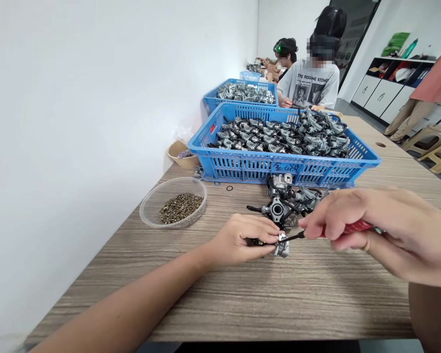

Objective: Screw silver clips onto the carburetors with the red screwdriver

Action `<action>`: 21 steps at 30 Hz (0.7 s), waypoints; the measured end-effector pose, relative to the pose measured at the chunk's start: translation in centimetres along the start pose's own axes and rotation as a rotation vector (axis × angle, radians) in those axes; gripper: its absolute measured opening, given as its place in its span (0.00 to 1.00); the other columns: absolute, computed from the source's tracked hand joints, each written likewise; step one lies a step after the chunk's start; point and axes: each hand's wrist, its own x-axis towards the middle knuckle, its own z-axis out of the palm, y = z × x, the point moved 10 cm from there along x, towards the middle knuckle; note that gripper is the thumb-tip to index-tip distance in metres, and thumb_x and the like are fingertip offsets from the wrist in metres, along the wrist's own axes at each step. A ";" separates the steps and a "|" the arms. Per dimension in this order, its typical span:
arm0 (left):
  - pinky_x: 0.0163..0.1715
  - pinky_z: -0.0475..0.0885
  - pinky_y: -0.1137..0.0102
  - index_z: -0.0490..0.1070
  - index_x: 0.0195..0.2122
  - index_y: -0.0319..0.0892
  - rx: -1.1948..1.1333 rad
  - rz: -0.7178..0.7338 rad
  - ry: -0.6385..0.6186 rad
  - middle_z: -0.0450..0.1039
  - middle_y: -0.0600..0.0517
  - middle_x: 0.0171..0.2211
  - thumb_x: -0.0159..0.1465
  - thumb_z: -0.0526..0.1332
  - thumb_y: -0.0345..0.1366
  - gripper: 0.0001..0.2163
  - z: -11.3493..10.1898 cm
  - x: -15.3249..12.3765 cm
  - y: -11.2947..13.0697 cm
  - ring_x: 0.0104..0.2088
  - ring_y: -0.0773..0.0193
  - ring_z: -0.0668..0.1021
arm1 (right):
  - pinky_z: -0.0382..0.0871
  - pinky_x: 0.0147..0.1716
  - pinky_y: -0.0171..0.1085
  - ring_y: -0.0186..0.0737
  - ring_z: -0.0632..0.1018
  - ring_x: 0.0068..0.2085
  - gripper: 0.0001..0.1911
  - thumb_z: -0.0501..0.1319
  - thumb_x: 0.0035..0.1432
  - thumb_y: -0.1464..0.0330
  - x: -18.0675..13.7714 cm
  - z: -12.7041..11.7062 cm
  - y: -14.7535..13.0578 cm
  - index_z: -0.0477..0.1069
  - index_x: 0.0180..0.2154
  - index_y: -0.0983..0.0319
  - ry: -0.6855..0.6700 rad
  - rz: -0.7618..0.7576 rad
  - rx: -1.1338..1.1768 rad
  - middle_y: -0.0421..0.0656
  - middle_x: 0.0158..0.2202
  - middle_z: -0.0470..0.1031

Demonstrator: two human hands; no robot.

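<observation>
My left hand (244,240) is closed around a small metal carburetor (282,249) and presses it to the wooden table. Much of that carburetor is hidden under the fingers. In my right hand (382,230) is a screwdriver with a red handle (358,226). Its dark shaft (294,237) points left, and the tip meets the carburetor beside my left fingertips. Just beyond my hands, several more carburetors (277,210) with black hoses lie on the table. To the left stands a clear round tub (143,213) of small brass-coloured screws (181,208).
A large blue crate (238,166) full of carburetors spans the table behind. Another blue crate (209,100) stands farther back. A cardboard-coloured bowl (176,149) and a black ring (230,188) lie near the wall. Co-workers (308,81) sit at the far end; plastic stools (426,137) are at right.
</observation>
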 end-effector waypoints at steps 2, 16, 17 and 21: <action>0.56 0.87 0.58 0.87 0.46 0.40 0.004 -0.009 -0.003 0.90 0.41 0.45 0.68 0.75 0.28 0.07 0.0 0.0 0.0 0.51 0.50 0.91 | 0.83 0.36 0.31 0.36 0.88 0.40 0.04 0.59 0.78 0.71 0.1 0.3 -0.2 0.70 0.48 0.55 0.036 0.004 -0.029 0.40 0.45 0.87; 0.54 0.87 0.63 0.86 0.45 0.38 0.029 -0.005 0.033 0.90 0.40 0.44 0.67 0.76 0.27 0.06 -0.1 0.1 0.5 0.49 0.52 0.91 | 0.65 0.25 0.33 0.30 0.72 0.25 0.08 0.64 0.77 0.67 0.9 -0.6 0.7 0.69 0.40 0.58 0.305 -0.005 -0.359 0.34 0.28 0.73; 0.54 0.87 0.64 0.86 0.45 0.38 0.029 -0.009 0.033 0.90 0.40 0.44 0.67 0.76 0.27 0.06 -0.1 0.1 0.5 0.48 0.53 0.91 | 0.62 0.24 0.34 0.30 0.69 0.24 0.08 0.64 0.77 0.68 1.0 -0.5 0.7 0.68 0.40 0.58 0.315 -0.013 -0.375 0.33 0.28 0.71; 0.54 0.86 0.66 0.85 0.44 0.37 0.030 -0.005 0.050 0.90 0.40 0.43 0.66 0.76 0.26 0.07 -0.3 0.2 0.6 0.48 0.54 0.91 | 0.67 0.30 0.36 0.34 0.73 0.32 0.05 0.59 0.79 0.66 1.2 0.0 1.2 0.68 0.45 0.59 0.240 0.019 -0.377 0.40 0.36 0.73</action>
